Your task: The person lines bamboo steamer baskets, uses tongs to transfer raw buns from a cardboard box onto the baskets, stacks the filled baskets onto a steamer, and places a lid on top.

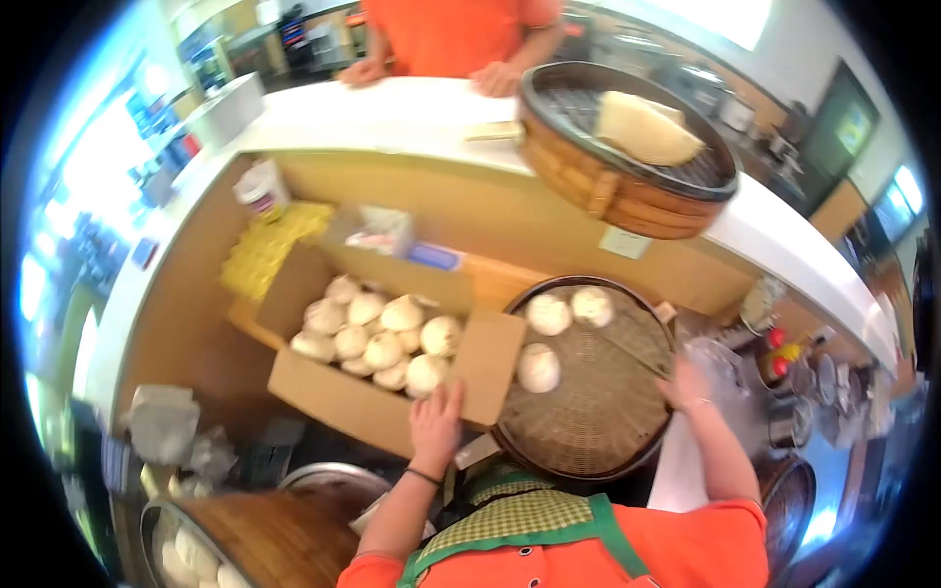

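Several pale round buns [383,344] fill an open cardboard box [338,400]. My left hand [436,423] is at the box's near right side, its fingers at a bun by the edge; whether they grip it is unclear. Right of the box lies a round steamer tray [598,416] with a dark rim and a woven base. Three buns [538,367] rest on its left and upper part. My right hand [688,383] is at the tray's right rim, its fingers partly blurred and seemingly touching the rim.
A large bamboo steamer [627,181] holding a folded cloth [647,129] stands on the white counter [392,113]. A person in orange [446,39] stands behind it. At lower left is a tilted wooden steamer [265,529] with buns. Jars and containers [789,421] sit at right.
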`<state>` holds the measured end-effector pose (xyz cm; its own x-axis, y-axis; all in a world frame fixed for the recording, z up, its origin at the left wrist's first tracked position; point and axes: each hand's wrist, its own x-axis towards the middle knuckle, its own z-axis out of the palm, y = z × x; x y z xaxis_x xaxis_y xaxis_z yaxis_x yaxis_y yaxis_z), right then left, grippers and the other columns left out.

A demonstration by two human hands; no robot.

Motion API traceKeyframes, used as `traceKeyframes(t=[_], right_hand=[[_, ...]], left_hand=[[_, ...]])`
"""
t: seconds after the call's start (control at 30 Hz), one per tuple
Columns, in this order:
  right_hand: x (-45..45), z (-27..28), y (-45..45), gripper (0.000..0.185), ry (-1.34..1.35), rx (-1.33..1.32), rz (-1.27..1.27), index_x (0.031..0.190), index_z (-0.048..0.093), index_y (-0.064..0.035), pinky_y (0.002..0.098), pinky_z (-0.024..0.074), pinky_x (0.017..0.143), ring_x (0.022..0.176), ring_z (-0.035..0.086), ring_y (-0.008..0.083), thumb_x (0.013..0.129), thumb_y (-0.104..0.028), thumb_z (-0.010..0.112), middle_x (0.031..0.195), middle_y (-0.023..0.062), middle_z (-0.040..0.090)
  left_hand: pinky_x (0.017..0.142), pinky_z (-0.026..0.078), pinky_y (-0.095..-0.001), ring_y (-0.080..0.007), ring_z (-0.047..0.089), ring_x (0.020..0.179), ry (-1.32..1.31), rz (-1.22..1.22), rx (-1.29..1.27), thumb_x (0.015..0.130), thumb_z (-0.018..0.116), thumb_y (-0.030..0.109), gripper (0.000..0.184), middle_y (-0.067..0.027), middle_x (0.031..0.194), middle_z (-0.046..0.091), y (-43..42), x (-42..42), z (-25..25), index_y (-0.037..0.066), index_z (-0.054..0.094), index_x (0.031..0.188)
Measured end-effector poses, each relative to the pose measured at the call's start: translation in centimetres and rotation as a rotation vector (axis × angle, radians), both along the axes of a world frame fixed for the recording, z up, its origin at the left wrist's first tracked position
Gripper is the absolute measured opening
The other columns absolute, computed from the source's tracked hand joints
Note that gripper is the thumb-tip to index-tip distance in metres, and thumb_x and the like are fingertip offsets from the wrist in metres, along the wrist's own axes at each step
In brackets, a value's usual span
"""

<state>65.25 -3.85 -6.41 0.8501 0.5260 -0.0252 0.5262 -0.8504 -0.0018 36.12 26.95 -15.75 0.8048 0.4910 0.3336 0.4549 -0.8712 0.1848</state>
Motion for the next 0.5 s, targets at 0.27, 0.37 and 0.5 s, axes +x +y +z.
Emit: traceKeyframes(t=[0.27, 0.37, 0.5], right_hand=[[-7.4, 9.4, 14.6, 0.047, 0.102, 0.121, 0.543, 0.1, 0.053, -0.0047, 0.0403, 0.0494, 0.063, 0.075, 0.061, 0.0327, 0.072, -0.038, 0.07, 0.085, 0.0135, 0.062], [-8.8, 5.9, 23.1, 0.047, 0.13, 0.038, 0.792, 0.095, 0.052, -0.0031, 0.0395, 0.05, 0.065, 0.079, 0.062, 0.0312, 0.073, -0.042, 0.067, 0.09, 0.0149, 0.062], [-8.9, 2.4, 30.6, 0.047, 0.185, -0.185, 0.916, 0.095, 0.054, -0.0007, 0.0388, 0.0507, 0.068, 0.082, 0.063, 0.03, 0.075, -0.042, 0.065, 0.089, 0.0171, 0.064]], left_hand=[[0.092, 0.037, -0.0401, -0.023, 0.054, 0.09, -0.053, -0.007, 0.052, 0.073, 0.056, 0.012, 0.061, -0.0115, 0.116, 0.054, 0.0, -0.4, 0.5, 0.017, 0.044, 0.132], [0.092, 0.037, -0.0394, -0.0226, 0.053, 0.089, -0.058, -0.014, 0.037, 0.072, 0.057, 0.012, 0.062, -0.0111, 0.117, 0.053, -0.1, -0.6, 0.6, 0.016, 0.043, 0.133], [0.093, 0.036, -0.0404, -0.0228, 0.053, 0.089, -0.052, -0.02, 0.007, 0.072, 0.058, 0.011, 0.065, -0.0114, 0.117, 0.052, -0.2, -1.0, 0.5, 0.017, 0.04, 0.134]])
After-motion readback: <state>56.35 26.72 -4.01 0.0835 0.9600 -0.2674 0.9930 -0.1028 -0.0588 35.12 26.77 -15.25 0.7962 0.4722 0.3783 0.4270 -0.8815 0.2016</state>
